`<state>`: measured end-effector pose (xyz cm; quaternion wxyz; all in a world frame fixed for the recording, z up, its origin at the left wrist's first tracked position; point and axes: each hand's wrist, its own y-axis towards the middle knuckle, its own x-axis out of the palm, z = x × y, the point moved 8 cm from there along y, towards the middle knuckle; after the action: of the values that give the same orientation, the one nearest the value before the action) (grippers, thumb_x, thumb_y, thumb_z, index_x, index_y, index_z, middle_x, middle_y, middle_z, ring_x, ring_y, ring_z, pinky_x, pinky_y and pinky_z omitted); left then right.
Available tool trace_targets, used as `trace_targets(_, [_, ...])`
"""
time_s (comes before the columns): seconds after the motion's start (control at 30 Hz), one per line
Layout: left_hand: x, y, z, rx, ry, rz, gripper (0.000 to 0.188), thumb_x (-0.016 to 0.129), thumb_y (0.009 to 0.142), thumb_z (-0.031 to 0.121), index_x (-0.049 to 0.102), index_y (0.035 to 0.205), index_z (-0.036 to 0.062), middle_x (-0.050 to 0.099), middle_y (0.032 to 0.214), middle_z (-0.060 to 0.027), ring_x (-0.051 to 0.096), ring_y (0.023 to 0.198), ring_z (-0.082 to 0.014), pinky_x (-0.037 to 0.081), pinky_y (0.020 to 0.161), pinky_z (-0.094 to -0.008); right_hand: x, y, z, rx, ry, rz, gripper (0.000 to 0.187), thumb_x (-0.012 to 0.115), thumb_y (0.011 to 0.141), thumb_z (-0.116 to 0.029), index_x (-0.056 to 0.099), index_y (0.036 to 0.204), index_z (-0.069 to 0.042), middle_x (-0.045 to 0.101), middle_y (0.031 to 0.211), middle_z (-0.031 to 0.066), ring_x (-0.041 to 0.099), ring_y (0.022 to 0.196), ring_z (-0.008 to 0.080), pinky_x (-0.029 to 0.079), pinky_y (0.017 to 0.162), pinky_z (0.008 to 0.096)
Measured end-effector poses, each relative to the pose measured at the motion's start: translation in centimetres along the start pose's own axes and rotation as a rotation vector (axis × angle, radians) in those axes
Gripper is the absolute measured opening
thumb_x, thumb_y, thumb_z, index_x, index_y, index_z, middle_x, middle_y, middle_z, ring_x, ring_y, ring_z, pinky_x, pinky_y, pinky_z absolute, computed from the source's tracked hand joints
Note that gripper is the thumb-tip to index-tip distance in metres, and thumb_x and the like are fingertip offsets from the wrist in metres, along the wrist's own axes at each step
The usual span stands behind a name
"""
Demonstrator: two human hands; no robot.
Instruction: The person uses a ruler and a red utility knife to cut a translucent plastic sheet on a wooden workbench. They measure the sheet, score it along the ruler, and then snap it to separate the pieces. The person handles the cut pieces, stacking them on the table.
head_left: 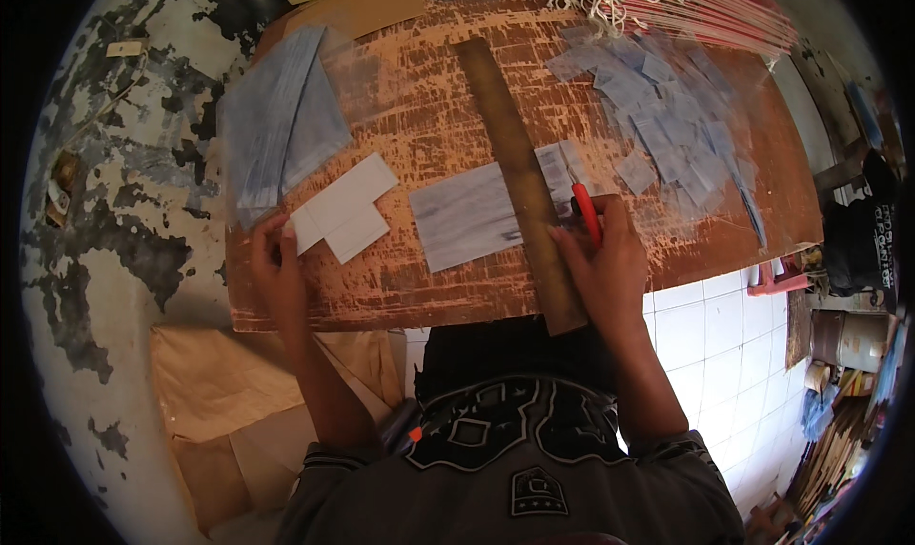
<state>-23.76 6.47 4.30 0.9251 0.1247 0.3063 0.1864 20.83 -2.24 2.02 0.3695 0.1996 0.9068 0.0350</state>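
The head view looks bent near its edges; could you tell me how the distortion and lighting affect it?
Head view: fisheye bends the wooden board's near edge and darkens the corners; daylight is soft, so shadows under the left hand and right hand are faint; the clear plastic sleeves show mild sheen; focus is fairly sharp throughout.

We see white card labels (pixel 341 211) stacked by the left hand (pixel 276 264), a grey-blue printed sheet (pixel 472 216) mid-surface, small grey labels (pixel 667 116) scattered upper right, clear bag of grey sheets (pixel 276 116) upper left.
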Motion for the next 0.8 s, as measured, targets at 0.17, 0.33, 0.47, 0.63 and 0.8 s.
trace_targets(0.17, [-0.3, -1.3, 0.8, 0.061, 0.368, 0.143, 0.024, 0.069, 0.107, 0.019, 0.071, 0.127, 0.0057, 0.07, 0.126, -0.0103, 0.067, 0.112, -0.0236, 0.053, 0.096, -0.0355, -0.4, 0.1, 0.0, -0.001, 0.017, 0.022, 0.036, 0.082, 0.096, -0.024, 0.06, 0.118, -0.005, 0.072, 0.104, 0.018, 0.074, 0.086, 0.0419, 0.056, 0.071, 0.0497])
trace_targets(0.33, [6.4, -3.7, 8.3, 0.289, 0.122, -0.144, 0.031, 0.074, 0.104, 0.021, 0.07, 0.131, 0.0052, 0.067, 0.139, -0.015, 0.065, 0.127, -0.0318, 0.052, 0.108, -0.0434, -0.6, 0.2, 0.2, -0.024, 0.116, 0.036, 0.028, 0.077, 0.098, -0.017, 0.06, 0.115, -0.004, 0.073, 0.1, 0.0195, 0.073, 0.085, 0.0435, 0.056, 0.07, 0.0503])
trace_targets(0.47, [13.7, -6.2, 13.8, 0.43, 0.002, -0.516, 0.051, 0.078, 0.102, 0.031, 0.065, 0.144, 0.0049, 0.061, 0.153, -0.0178, 0.057, 0.144, -0.0369, 0.046, 0.119, -0.0474, -0.7, 0.5, 1.1, -0.069, 0.232, 0.055, 0.024, 0.074, 0.1, -0.013, 0.059, 0.115, -0.002, 0.075, 0.098, 0.0202, 0.075, 0.087, 0.042, 0.057, 0.073, 0.0482])
trace_targets(0.63, [19.1, -8.7, 16.6, 0.557, 0.016, -0.809, 0.08, 0.076, 0.102, 0.041, 0.045, 0.165, 0.0032, 0.039, 0.174, -0.0195, 0.036, 0.162, -0.0381, 0.034, 0.131, -0.0493, -1.0, 0.8, 1.8, 0.059, 0.39, 0.0, 0.021, 0.073, 0.101, -0.011, 0.058, 0.111, 0.0, 0.078, 0.098, 0.0214, 0.078, 0.09, 0.04, 0.059, 0.077, 0.0446])
trace_targets(0.8, [21.0, -9.7, 16.3, 0.673, 0.193, -0.798, 0.085, 0.074, 0.102, 0.041, 0.038, 0.168, 0.0004, 0.033, 0.177, -0.0202, 0.029, 0.165, -0.0393, 0.027, 0.133, -0.0522, -0.9, 0.8, 2.1, 0.041, 0.404, 0.011, 0.02, 0.073, 0.102, -0.012, 0.058, 0.109, 0.001, 0.077, 0.096, 0.0231, 0.077, 0.088, 0.0416, 0.058, 0.075, 0.0448])
